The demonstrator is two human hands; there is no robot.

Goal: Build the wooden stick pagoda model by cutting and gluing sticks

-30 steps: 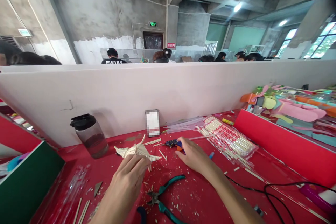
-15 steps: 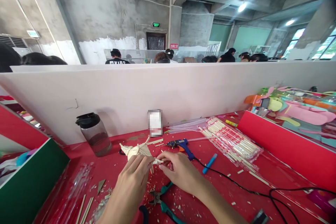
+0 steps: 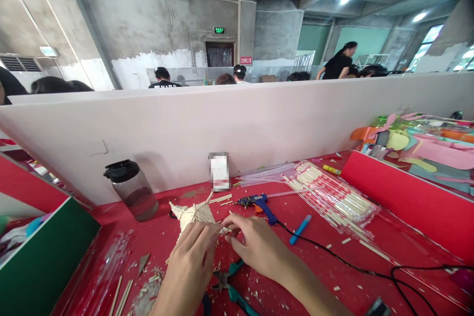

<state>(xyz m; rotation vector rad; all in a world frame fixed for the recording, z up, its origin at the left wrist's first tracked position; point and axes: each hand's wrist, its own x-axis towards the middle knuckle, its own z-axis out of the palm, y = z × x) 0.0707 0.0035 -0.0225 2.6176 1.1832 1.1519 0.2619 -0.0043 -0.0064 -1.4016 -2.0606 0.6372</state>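
Observation:
My left hand (image 3: 196, 247) and my right hand (image 3: 255, 237) meet over the table, fingers closed in a pinch. Between their fingertips shows a small pale stick piece (image 3: 224, 230), mostly covered by the fingers. Just beyond my left hand lies a flat, pointed shape made of pale wooden sticks (image 3: 194, 212), partly hidden by that hand. Green-handled cutting pliers (image 3: 223, 280) rest on the red table below, jaws apart. A blue glue gun (image 3: 259, 201) lies beyond my right hand.
A dark-lidded water bottle (image 3: 131, 190) stands at the left, and a phone (image 3: 219, 172) leans on the white partition (image 3: 177, 128). Bagged chopsticks (image 3: 333, 197), a blue glue-stick-like tube (image 3: 300, 229) and a black cable (image 3: 333, 256) lie at right. Scraps are scattered about.
Both hands stay together on the small piece, shifting slightly as the view moves a little. Behind the partition, a person in black at the right has risen higher into view.

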